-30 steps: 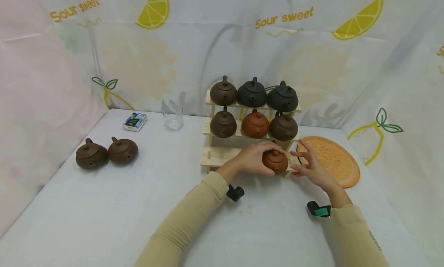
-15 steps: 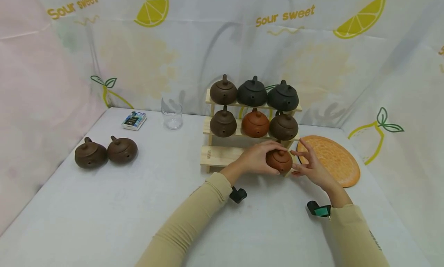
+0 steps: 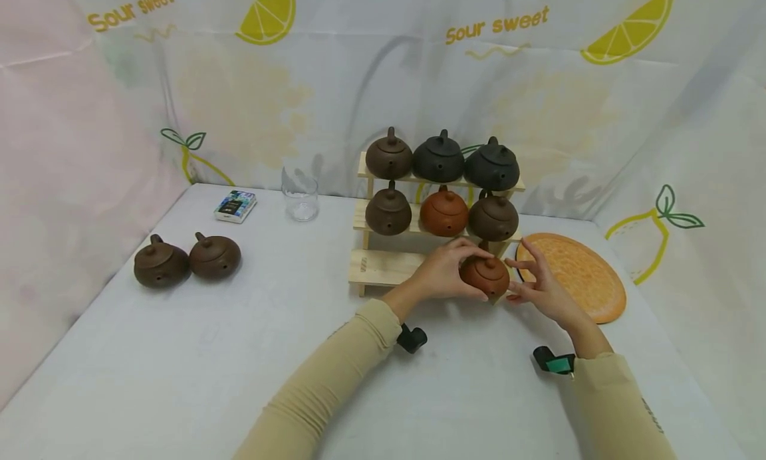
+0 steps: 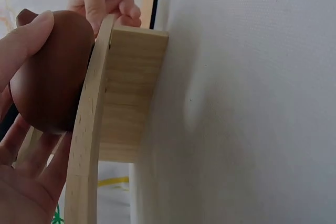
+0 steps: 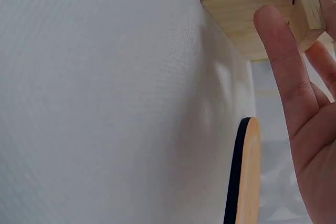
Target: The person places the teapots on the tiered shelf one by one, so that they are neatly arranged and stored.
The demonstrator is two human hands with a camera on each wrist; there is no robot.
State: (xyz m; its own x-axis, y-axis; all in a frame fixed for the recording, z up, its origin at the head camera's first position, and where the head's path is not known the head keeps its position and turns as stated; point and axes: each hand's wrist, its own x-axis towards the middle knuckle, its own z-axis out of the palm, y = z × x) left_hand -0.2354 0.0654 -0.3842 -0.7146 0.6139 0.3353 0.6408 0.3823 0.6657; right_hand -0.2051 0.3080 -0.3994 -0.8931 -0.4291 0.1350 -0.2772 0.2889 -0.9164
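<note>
My left hand (image 3: 445, 274) grips a reddish-brown teapot (image 3: 487, 278) from its left side, thumb low and fingers over the back. That teapot stands at the right end of the bottom shelf (image 3: 383, 267) of a wooden tiered stand; in the left wrist view its base meets the shelf board (image 4: 86, 145). Beside the stand's right end, my right hand (image 3: 547, 292) has its fingers spread, tips close to the teapot and the board's end (image 5: 310, 3). Above, the middle tier carries an orange-red teapot (image 3: 444, 213) between two brown ones. One brown and two black teapots (image 3: 439, 159) fill the top tier.
Two brown teapots (image 3: 215, 258) sit together at the table's left. Behind them lie a small patterned box (image 3: 236, 207) and a clear glass (image 3: 301, 204). A round pizza-patterned board (image 3: 577, 270) lies right of the stand, behind my right hand.
My left hand has slid the reddish-brown teapot rightward along the bottom shelf to its right end. My right hand has stayed nearly still beside the stand.
</note>
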